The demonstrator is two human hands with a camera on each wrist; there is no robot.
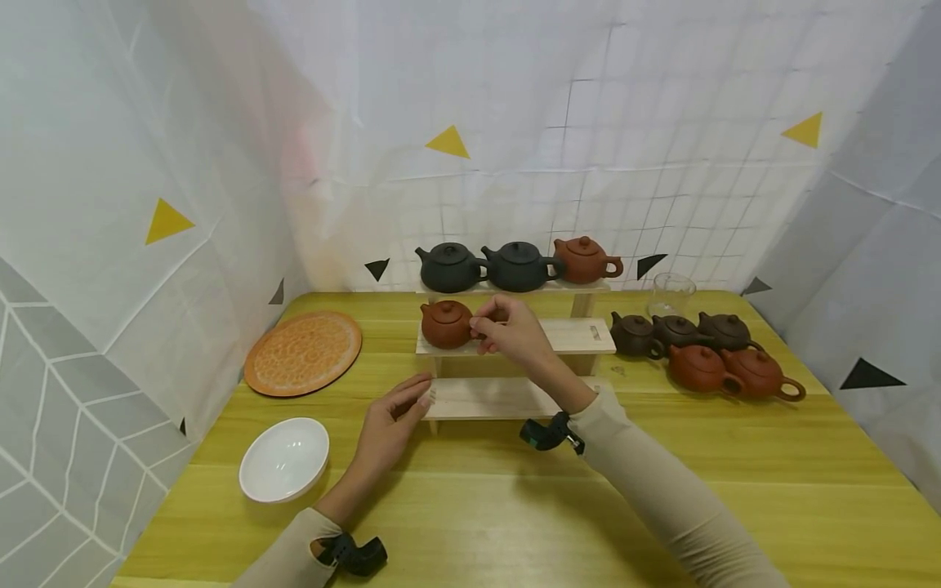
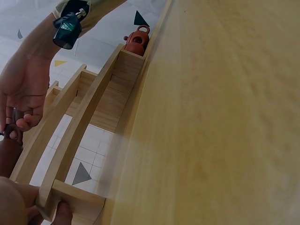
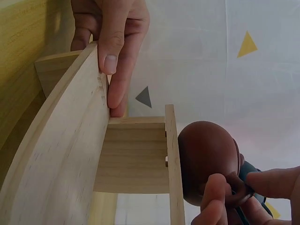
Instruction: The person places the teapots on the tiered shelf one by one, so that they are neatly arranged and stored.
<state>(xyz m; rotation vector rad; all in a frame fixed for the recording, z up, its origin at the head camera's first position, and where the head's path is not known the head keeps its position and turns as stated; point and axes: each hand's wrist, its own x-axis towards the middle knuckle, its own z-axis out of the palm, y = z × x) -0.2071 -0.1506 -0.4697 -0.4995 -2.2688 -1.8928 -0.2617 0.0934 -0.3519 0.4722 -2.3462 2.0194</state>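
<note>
A reddish-brown teapot [image 1: 445, 325] sits at the left end of the middle step of a three-step wooden display stand [image 1: 500, 398]. My right hand [image 1: 513, 328] pinches its handle between thumb and fingers; the right wrist view shows the teapot [image 3: 208, 154] upright against the board. With my left hand [image 1: 393, 416] I grip the left end of the lowest step, thumb [image 3: 110, 58] on the board and fingers along its end. On the top step stand two black teapots [image 1: 450, 268] and a red teapot [image 1: 584, 261].
Right of the stand, dark brown teapots [image 1: 724, 331] and two red teapots [image 1: 757, 374] are grouped near a clear glass [image 1: 672, 294]. On the left lie a round orange mat [image 1: 303, 354] and a white bowl [image 1: 285, 460]. White cloth [image 1: 500, 90] hangs behind the table.
</note>
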